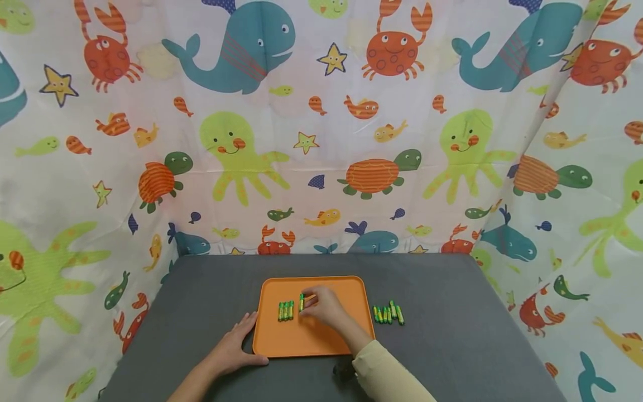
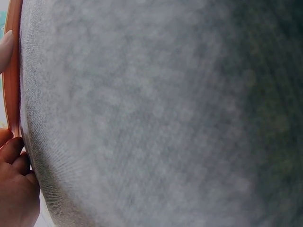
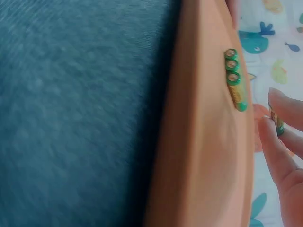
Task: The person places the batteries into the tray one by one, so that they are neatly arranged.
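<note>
My right hand (image 1: 325,306) pinches one green-and-yellow battery (image 1: 302,302) between thumb and fingers, above the orange tray (image 1: 311,347). Just left of it, three matching batteries (image 1: 286,311) lie side by side on the tray; the right wrist view shows their green ends (image 3: 232,78) lined up. That view also has the pinched battery (image 3: 276,120) raised over the tray. At the tray's front left corner my left hand (image 1: 232,347) rests spread, fingertips at the left rim and thumb along the front rim.
Several more batteries (image 1: 388,314) lie in a loose row on the grey table (image 1: 432,357), just right of the tray. A small dark object (image 1: 344,369) shows by the right wrist. A curtain (image 1: 321,156) printed with sea animals hangs behind and at both sides.
</note>
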The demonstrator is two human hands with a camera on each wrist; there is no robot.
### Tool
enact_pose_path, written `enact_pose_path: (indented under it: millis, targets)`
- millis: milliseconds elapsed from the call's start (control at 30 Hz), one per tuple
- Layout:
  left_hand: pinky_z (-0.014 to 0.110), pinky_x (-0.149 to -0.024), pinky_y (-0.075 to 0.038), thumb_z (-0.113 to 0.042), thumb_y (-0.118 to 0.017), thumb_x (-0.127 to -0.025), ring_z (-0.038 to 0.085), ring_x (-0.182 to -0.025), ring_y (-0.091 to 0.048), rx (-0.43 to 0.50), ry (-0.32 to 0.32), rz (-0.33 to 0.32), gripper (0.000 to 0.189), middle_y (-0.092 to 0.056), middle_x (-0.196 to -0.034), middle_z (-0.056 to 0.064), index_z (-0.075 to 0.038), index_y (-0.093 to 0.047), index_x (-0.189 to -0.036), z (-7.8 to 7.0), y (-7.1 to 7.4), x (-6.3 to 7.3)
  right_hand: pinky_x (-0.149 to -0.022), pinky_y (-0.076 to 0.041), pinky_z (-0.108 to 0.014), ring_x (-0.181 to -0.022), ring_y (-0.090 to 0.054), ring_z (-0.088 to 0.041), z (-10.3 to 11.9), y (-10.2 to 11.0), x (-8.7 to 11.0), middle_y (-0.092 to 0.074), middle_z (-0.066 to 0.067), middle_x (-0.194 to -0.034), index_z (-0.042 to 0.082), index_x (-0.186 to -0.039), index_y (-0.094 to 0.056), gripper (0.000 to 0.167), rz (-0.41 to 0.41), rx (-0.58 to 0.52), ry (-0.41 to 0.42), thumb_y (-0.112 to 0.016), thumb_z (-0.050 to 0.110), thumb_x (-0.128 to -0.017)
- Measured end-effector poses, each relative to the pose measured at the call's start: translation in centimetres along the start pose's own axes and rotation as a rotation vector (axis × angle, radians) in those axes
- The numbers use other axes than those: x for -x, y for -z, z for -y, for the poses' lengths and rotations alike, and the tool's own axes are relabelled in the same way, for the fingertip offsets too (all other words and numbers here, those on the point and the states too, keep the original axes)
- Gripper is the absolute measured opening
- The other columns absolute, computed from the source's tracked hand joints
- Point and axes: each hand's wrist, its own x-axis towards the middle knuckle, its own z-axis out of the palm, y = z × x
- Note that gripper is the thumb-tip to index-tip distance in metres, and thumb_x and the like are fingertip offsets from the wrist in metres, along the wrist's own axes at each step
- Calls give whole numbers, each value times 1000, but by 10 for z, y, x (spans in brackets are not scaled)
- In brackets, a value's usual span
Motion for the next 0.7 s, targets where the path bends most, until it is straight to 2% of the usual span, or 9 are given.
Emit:
enact_pose_path:
  millis: [233,533,700]
  targets:
    - [77,-112,-17,-63,-84,-70,50,-151,-16,0,32,15,121,-23,-167,16,-14,-23,-162,-3,1,0,-74,-60,-33,-92,-68,-22,0,-11,-2,-70,-11,-115,1,-129,-67,53,1,2,-24,-85,4,-79]
    - [76,-113,-17,-61,-86,-69,47,-152,-16,8,24,8,122,-23,-167,15,-13,-23,-162,-4,2,0,-63,-55,-28,-84,-63,-14,-3,-22,-7,-70,-9,-104,2,-131,-66,58,1,34,-48,-87,5,-77]
    - [75,-114,-17,-62,-86,-68,45,-153,-16,11,32,14,123,-22,-167,14,-15,-23,-163,-4,1,0,-64,-52,-26,-79,-61,-11,-7,-25,-10,-69,-5,-98,2,-131,-67,58,8,57,-43,-88,5,-76]
